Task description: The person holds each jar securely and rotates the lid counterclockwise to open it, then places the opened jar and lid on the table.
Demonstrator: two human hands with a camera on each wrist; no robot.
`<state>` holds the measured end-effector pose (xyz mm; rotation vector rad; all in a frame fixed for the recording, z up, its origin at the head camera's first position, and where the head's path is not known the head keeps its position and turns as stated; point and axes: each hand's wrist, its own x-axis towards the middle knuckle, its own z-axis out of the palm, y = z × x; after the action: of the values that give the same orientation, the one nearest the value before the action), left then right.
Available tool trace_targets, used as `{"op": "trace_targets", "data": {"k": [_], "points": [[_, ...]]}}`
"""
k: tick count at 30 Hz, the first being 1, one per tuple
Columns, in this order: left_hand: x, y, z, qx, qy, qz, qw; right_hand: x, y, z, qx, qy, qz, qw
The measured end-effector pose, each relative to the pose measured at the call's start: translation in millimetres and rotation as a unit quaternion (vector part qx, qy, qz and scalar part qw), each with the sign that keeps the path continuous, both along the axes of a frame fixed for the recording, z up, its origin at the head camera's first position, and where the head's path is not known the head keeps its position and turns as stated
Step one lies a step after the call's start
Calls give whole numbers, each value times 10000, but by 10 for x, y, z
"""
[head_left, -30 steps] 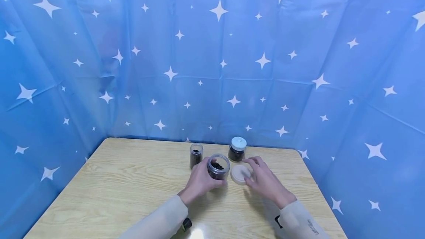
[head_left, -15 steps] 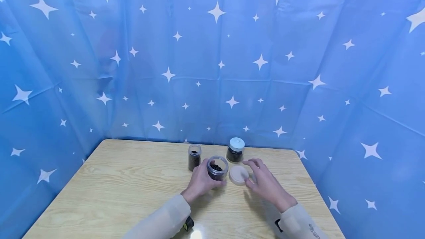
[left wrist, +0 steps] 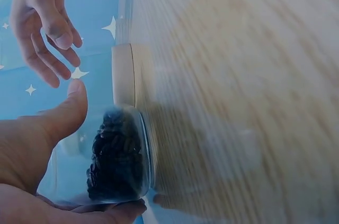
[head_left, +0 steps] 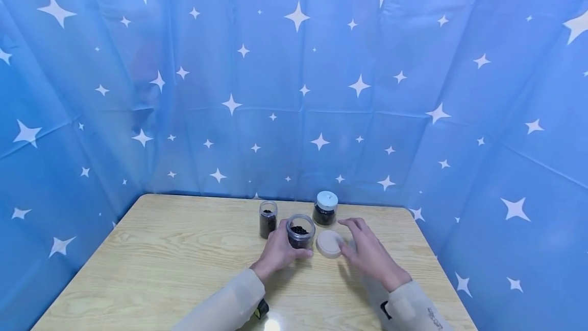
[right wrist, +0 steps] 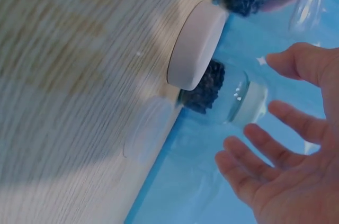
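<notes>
My left hand (head_left: 280,250) grips an uncovered glass jar (head_left: 300,241) from its left side, thumb in front. Dark beans (left wrist: 119,160) fill part of this jar, which stands on the table. To its right a pale round lid (head_left: 329,244) lies flat on the wood. My right hand (head_left: 369,254) hovers beside that lid with fingers spread and nothing between them; the right wrist view shows the fingers apart from the lid.
Behind my left hand stands a narrow glass jar (head_left: 268,223) of dark contents, without a lid. A jar with a light blue lid (head_left: 327,199) is at the back. Some small black object (head_left: 262,309) lies by the left sleeve. A starry blue curtain (head_left: 275,75) borders the table (head_left: 184,249).
The head view has drifted slightly, shifting the scene left. Relative to the lid, my right hand sits a little farther right. My left hand keeps its grip on the jar.
</notes>
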<state>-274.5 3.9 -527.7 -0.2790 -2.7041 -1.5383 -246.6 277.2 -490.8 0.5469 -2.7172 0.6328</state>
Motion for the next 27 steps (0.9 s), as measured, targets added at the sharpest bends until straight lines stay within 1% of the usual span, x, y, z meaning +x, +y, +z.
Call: {"op": "trace_targets", "data": {"k": [6, 12, 14, 20, 23, 27], "points": [[37, -40, 24, -59, 65, -94, 9999, -92, 3, -13, -132, 0, -38, 9999], [132, -98, 103, 20, -8, -257, 9997, -202, 14, -29, -278, -333, -211, 9988], [174, -127, 132, 0, 51, -325, 9995, -234, 17, -31, -327, -413, -248, 9983], [315, -264, 202, -162, 25, -372, 9992, -334, -7, -45, -501, -603, -246, 9966], [394, -342, 222, -320, -20, -357, 9988, -373, -27, -49, -591, -796, -281, 9947], [476, -426, 240, -531, 77, -379, 9978, -428, -31, -50, -700, -961, -415, 9920]]}}
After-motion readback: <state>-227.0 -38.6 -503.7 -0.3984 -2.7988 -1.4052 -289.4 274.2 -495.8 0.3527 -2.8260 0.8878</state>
